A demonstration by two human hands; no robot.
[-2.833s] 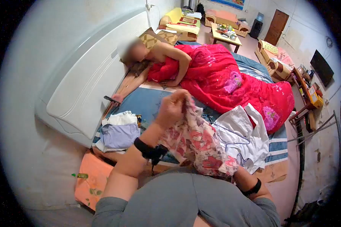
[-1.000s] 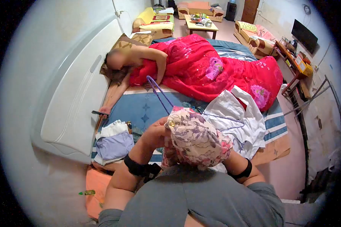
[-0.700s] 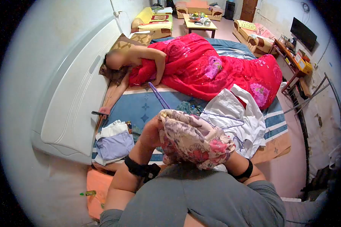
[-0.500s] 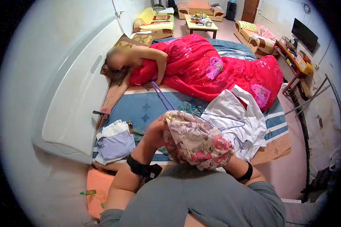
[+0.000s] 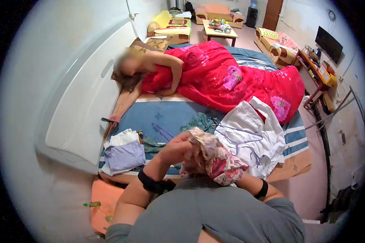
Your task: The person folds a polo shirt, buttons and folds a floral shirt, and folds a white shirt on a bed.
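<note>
A floral cloth garment (image 5: 225, 164), cream with pink and red flowers, is bunched up in front of my body. My left hand (image 5: 177, 149) has its fingers closed on the garment's upper left part. My right hand (image 5: 244, 181) is at the garment's lower right, its fingers hidden by the cloth. Beyond my left hand, a purple hanger (image 5: 162, 131) lies on the bed. Another purple hanger (image 5: 241, 141) rests on a spread white shirt (image 5: 267, 131) to the right. Dark green crumpled cloth (image 5: 200, 121) lies just behind the garment.
A person (image 5: 162, 67) lies across the bed (image 5: 140, 115) under a red floral quilt (image 5: 215, 75), holding a phone (image 5: 109, 120). Folded clothes (image 5: 125, 156) are stacked at the left, near the headboard (image 5: 83, 105). An orange stool-like surface (image 5: 103, 212) stands at lower left.
The purple hanger that stood up behind the garment now lies flat on the bed. The garment has been bunched and folded over, and my left hand has shifted slightly right with it.
</note>
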